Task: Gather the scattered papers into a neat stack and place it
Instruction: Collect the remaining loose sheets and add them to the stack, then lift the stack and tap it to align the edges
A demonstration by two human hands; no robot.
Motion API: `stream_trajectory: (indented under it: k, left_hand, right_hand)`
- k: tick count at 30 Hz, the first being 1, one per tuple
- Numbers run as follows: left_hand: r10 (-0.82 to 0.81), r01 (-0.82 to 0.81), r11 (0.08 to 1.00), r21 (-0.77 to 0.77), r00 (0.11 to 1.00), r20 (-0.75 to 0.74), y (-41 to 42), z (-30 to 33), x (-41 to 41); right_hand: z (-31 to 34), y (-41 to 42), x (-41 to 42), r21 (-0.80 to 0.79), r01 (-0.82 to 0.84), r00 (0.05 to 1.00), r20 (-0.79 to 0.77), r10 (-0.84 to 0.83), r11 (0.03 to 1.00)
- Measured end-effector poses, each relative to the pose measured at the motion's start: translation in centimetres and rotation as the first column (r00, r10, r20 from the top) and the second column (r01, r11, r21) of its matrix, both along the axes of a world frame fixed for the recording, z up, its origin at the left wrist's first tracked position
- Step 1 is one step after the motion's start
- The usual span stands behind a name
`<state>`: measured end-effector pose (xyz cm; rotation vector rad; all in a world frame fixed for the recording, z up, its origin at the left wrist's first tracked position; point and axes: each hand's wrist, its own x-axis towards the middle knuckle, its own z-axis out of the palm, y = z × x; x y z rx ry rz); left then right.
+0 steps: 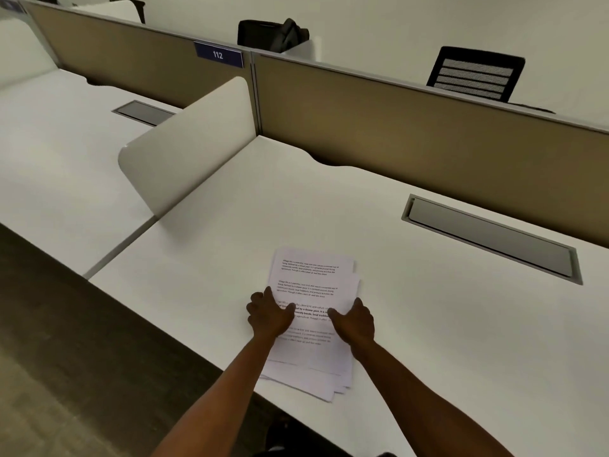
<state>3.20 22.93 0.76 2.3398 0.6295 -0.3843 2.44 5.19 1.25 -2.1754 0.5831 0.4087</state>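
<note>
Several white printed papers [311, 285] lie in a loose, uneven pile on the white desk [428, 324], their near corners hanging slightly past the front edge. My left hand [268, 313] presses on the pile's left side, fingers curled along its edge. My right hand [354, 321] rests on the pile's right side, thumb spread across the sheets. Both hands sit flat on the paper, which stays on the desk. The sheets are staggered, with offset edges showing at the top and bottom.
A grey cable hatch [491, 239] is set into the desk at the right. A tan partition [412, 127] runs along the back, with a white side divider [194, 143] on the left. A black chair [476, 74] and a black bag [272, 34] stand behind the partition.
</note>
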Motion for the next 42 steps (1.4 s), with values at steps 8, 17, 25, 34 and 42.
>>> stream_trajectory:
  k: [8, 17, 25, 34, 42]
  left_hand:
    - [0.239, -0.230, 0.929, -0.291, 0.971, -0.003, 1.9, 0.2, 1.8]
    - [0.239, -0.252, 0.881, -0.400, 0.967, -0.084, 2.5, 0.1, 2.9]
    - [0.131, -0.132, 0.950, -0.283, 0.991, -0.024, -0.1, 0.8, 2.9]
    - [0.096, -0.090, 0.899, -0.429, 0.995, -0.006, 0.6, 1.1, 3.1]
    - [0.132, -0.106, 0.843, -0.527, 0.991, 0.013, -1.0, 1.6, 3.4]
  right_hand:
    - [0.0, -0.9, 2.0, 0.156, 0.249, 0.968, -0.074, -0.240, 0.956]
    - [-0.8, -1.4, 3.1, 0.281, 0.322, 0.945, -0.149, -0.290, 0.904]
    - [-0.7, 1.1, 2.2, 0.093, 0.140, 0.990, 0.014, -0.142, 0.986]
    - [-1.1, -0.5, 2.5, 0.498, 0.481, 0.874, -0.207, -0.440, 0.721]
    - [-0.2, -4.4, 0.7, 0.641, 0.255, 0.949, -0.024, -0.314, 0.724]
